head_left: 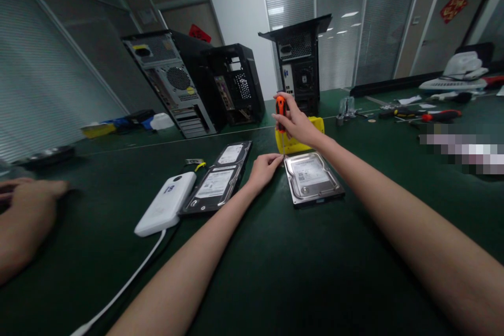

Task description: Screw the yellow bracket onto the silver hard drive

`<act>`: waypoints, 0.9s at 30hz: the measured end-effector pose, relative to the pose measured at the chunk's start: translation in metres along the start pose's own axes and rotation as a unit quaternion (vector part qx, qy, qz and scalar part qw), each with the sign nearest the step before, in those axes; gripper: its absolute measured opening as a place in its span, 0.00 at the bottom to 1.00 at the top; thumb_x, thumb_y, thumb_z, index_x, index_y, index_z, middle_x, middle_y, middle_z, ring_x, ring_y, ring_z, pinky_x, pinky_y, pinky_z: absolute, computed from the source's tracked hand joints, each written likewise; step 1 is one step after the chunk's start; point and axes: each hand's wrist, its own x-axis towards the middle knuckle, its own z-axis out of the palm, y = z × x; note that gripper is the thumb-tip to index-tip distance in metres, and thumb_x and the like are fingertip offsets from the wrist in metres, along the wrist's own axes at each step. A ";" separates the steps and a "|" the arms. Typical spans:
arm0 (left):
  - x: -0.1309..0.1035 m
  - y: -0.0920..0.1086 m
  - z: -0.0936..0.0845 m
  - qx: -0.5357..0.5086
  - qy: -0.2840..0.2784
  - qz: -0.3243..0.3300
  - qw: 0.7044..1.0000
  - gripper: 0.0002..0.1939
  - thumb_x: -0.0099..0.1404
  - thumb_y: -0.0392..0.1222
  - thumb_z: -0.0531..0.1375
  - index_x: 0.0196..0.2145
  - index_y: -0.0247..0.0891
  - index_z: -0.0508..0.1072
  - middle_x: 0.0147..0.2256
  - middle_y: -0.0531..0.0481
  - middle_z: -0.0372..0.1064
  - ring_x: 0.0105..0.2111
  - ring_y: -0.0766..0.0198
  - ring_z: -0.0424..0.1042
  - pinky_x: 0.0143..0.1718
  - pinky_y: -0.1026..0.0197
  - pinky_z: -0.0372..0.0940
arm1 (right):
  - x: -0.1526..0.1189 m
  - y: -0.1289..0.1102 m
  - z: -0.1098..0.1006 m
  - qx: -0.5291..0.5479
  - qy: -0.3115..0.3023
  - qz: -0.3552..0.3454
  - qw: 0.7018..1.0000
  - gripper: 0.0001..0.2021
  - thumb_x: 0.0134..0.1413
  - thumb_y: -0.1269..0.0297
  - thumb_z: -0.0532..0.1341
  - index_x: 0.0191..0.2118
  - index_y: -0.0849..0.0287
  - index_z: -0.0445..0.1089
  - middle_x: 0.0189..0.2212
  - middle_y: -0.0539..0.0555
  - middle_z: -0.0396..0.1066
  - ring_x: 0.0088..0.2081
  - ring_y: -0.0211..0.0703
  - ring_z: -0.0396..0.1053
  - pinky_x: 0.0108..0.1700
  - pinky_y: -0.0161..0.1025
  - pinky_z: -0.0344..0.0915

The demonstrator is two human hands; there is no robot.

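Note:
My right hand [297, 122] is closed around the orange-and-black handle of a screwdriver [281, 107]. The tool stands nearly upright, its thin shaft pointing down at the far left corner of a silver hard drive [311, 173] lying label-up on the table. Beside that corner is my left hand [263, 169], its fingers pressed together close to the screwdriver's tip. Anything between those fingertips is too small to make out. Just behind the drive sits a yellow object [297, 139], partly covered by my right hand.
Left of my hand lie dark hard drives [220, 176] and a white power bank-like device [167, 205] with a cable. Computer cases [177, 84] stand behind. Pliers [437, 115] and small tools lie at right. Another person's hand [29, 215] is at the left edge.

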 end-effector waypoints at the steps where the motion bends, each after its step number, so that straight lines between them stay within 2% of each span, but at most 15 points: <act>1: 0.000 0.000 0.000 -0.003 0.000 -0.003 1.000 0.18 0.62 0.49 0.56 0.42 0.35 0.78 0.36 0.46 0.77 0.37 0.58 0.74 0.40 0.61 0.66 | 0.000 -0.001 0.000 0.004 0.001 0.007 1.000 0.24 0.58 0.60 0.53 0.59 0.54 0.48 0.26 0.49 0.67 0.22 0.35 0.65 0.30 0.38 0.69; 5: 0.000 0.000 0.000 -0.008 -0.002 -0.004 1.000 0.18 0.62 0.49 0.56 0.42 0.35 0.78 0.37 0.45 0.77 0.37 0.57 0.74 0.40 0.61 0.66 | 0.000 -0.002 -0.001 0.023 0.009 0.041 0.999 0.24 0.56 0.60 0.54 0.58 0.54 0.48 0.25 0.49 0.67 0.16 0.32 0.60 0.18 0.33 0.61; 8: 0.000 -0.002 0.000 -0.008 0.000 0.004 1.000 0.18 0.63 0.49 0.56 0.42 0.35 0.78 0.37 0.45 0.77 0.37 0.57 0.74 0.40 0.60 0.66 | -0.001 -0.003 -0.002 0.020 0.028 0.049 0.998 0.24 0.54 0.59 0.56 0.56 0.54 0.50 0.24 0.49 0.66 0.15 0.32 0.60 0.15 0.31 0.59; 15: 0.000 0.000 0.000 -0.004 -0.002 -0.001 1.000 0.19 0.62 0.49 0.56 0.42 0.36 0.78 0.37 0.46 0.77 0.38 0.57 0.74 0.41 0.61 0.66 | -0.002 -0.004 -0.001 -0.012 0.058 0.052 0.997 0.25 0.53 0.59 0.58 0.55 0.53 0.52 0.30 0.52 0.67 0.18 0.32 0.62 0.21 0.35 0.65; 22: 0.001 -0.004 0.001 -0.009 0.003 0.004 1.000 0.19 0.62 0.50 0.56 0.41 0.36 0.78 0.37 0.46 0.77 0.38 0.57 0.74 0.42 0.60 0.66 | -0.002 -0.005 0.000 -0.011 0.042 0.030 0.999 0.24 0.55 0.58 0.56 0.56 0.52 0.50 0.27 0.49 0.66 0.16 0.32 0.61 0.18 0.33 0.61; 27: -0.001 0.000 0.000 -0.013 0.005 0.010 1.000 0.19 0.62 0.50 0.56 0.41 0.35 0.78 0.36 0.44 0.77 0.38 0.55 0.75 0.41 0.58 0.66 | -0.002 -0.003 0.000 -0.011 0.054 0.028 0.998 0.23 0.56 0.56 0.55 0.56 0.52 0.51 0.26 0.49 0.66 0.18 0.32 0.62 0.22 0.34 0.63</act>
